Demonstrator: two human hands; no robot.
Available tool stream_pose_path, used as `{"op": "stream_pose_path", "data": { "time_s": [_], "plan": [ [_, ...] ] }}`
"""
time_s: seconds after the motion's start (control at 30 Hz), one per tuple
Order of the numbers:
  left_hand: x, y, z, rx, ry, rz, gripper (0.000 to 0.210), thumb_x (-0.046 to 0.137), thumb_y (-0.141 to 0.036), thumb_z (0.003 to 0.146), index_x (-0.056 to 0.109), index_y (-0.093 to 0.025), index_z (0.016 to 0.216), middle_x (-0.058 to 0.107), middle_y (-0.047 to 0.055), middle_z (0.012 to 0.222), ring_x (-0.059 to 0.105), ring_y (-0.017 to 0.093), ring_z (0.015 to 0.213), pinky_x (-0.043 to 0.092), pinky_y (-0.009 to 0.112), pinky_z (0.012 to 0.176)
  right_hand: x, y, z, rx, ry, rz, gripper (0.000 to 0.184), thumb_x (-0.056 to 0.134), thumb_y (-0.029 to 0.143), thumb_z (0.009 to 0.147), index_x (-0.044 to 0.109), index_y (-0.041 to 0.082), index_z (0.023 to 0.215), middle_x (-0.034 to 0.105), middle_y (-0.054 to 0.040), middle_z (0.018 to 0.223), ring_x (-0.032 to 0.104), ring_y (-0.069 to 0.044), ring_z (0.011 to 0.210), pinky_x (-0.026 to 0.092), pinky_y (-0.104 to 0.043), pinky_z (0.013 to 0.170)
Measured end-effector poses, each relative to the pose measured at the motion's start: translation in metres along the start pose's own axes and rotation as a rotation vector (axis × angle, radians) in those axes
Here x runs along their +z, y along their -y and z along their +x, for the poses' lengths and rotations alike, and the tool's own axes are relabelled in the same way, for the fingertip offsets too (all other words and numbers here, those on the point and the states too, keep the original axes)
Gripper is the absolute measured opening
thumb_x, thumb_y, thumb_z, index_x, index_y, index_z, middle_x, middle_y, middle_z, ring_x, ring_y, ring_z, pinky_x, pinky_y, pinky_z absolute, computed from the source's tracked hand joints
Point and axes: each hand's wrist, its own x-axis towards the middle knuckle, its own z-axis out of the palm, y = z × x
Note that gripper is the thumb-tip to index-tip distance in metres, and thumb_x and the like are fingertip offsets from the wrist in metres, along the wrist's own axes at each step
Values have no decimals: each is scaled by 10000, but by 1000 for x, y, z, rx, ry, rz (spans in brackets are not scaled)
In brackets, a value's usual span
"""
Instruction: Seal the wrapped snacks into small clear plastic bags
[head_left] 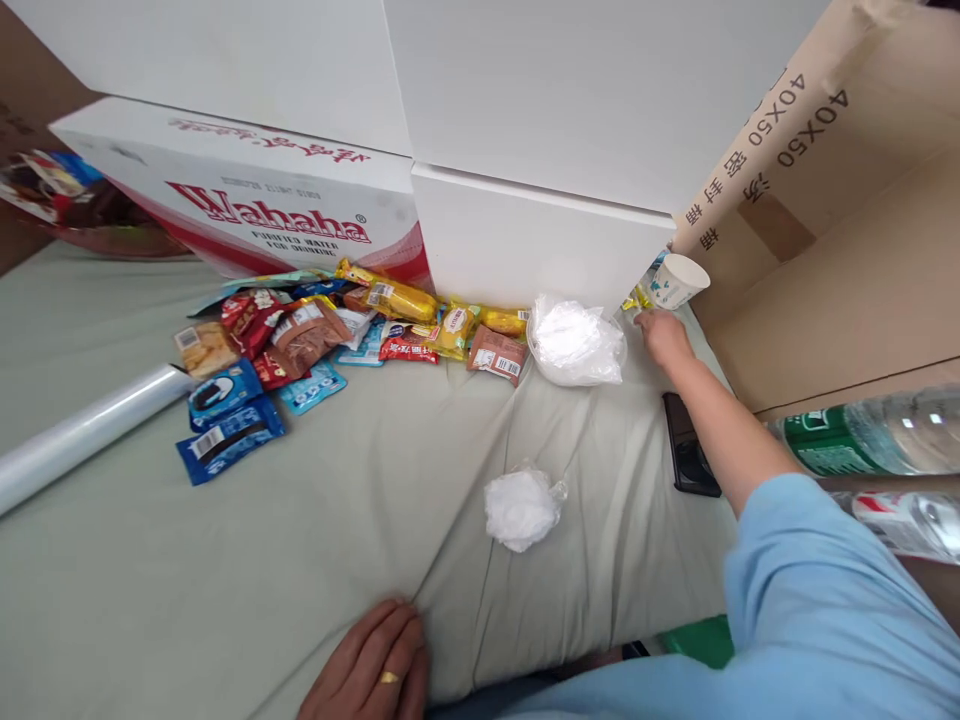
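Note:
My right hand [665, 340] reaches to the far right of the sheet. Its fingers are drawn together at a small shiny yellow packet [637, 298], which they partly hide. Just beyond stands a white paper cup [679, 281], tilted, with a blue-green print. Left of this hand is a bowl [534, 350] with crumpled clear plastic film [574, 338] in it. My left hand [371, 665] lies on the sheet at the bottom, fingers stretched out and side by side, with a gold ring. A smaller crumpled ball of plastic [523, 508] lies between the hands.
Several snack packets [307, 335] lie along a Wahaha water carton [300, 215] and a white box [540, 235]. A roll of clear film [90, 435] is at left. A black phone [686, 450] lies under my right forearm. Cardboard [847, 270] and bottles [862, 440] border the right.

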Motion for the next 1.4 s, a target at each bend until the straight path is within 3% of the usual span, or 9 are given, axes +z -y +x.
{"op": "stream_pose_path", "data": {
  "time_s": [0.43, 0.63, 0.7, 0.8, 0.87, 0.93, 1.07, 1.17, 1.4],
  "plan": [
    [-6, -7, 5, -92, -77, -203, 235, 584, -76, 889, 633, -219, 1068, 682, 88, 1048, 650, 244, 1046, 564, 397, 914, -23, 108, -311, -389, -101, 269, 379, 371, 142, 1020, 718, 182, 1168, 708, -128, 1051, 616, -265, 927, 553, -439, 863],
    [-9, -38, 26, 2, -75, -401, 348, 542, -93, 914, 648, -241, 1211, 676, 103, 1152, 606, 258, 1171, 524, 434, 993, -43, 156, -406, -452, 22, 496, 409, 424, 115, 1011, 631, 257, 1335, 714, -93, 1138, 669, -233, 980, 605, -394, 843],
    [-2, -53, 41, 151, 3, -466, 416, 514, -89, 928, 628, -235, 1300, 693, 104, 1203, 588, 254, 1219, 492, 432, 1025, -52, 155, -417, -371, 21, 563, 432, 450, 170, 1019, 556, 265, 1427, 685, -105, 1252, 671, -232, 1080, 596, -391, 906],
    [22, -74, 67, 368, 127, -510, 432, 488, -110, 956, 614, -208, 1358, 698, 110, 1277, 569, 251, 1278, 454, 429, 1040, -54, 136, -408, 8, -219, 605, 406, 482, 327, 1018, 550, 243, 1410, 671, -138, 1267, 666, -251, 1053, 584, -426, 899],
    [43, -85, 83, 414, 203, -491, 427, 482, -130, 974, 611, -200, 1376, 670, 115, 1358, 538, 248, 1336, 420, 435, 1066, -45, 118, -387, 290, -375, 592, 468, 513, 461, 986, 569, 200, 1370, 685, -167, 1218, 658, -274, 998, 584, -448, 834],
    [64, -94, 96, 406, 275, -431, 432, 477, -152, 989, 599, -201, 1400, 642, 114, 1412, 504, 240, 1379, 392, 434, 1084, -33, 102, -362, 434, -344, 643, 606, 574, 579, 916, 581, 155, 1348, 707, -178, 1151, 664, -288, 970, 586, -441, 781],
    [91, -107, 111, 375, 346, -334, 434, 443, -183, 1014, 577, -208, 1427, 612, 97, 1458, 460, 230, 1420, 349, 437, 1109, -17, 95, -329, 366, -75, 836, 593, 676, 626, 809, 692, 148, 1159, 717, -86, 872, 667, -235, 756, 579, -385, 724],
    [101, -114, 114, 361, 345, -324, 412, 412, -200, 1029, 583, -197, 1404, 613, 98, 1452, 477, 234, 1402, 384, 447, 1070, -19, 110, -328, 243, -153, 825, 448, 609, 582, 886, 745, 178, 1027, 687, -75, 864, 641, -211, 716, 574, -369, 711],
    [100, -112, 112, 141, 177, -699, 353, 474, -80, 891, 713, -172, 1134, 721, 119, 1197, 548, 247, 1329, 447, 480, 1106, -12, 152, -350, -56, -149, 641, 430, 395, 342, 1038, 641, 230, 1372, 647, -124, 1062, 672, -259, 970, 586, -434, 885]
  ]
}}
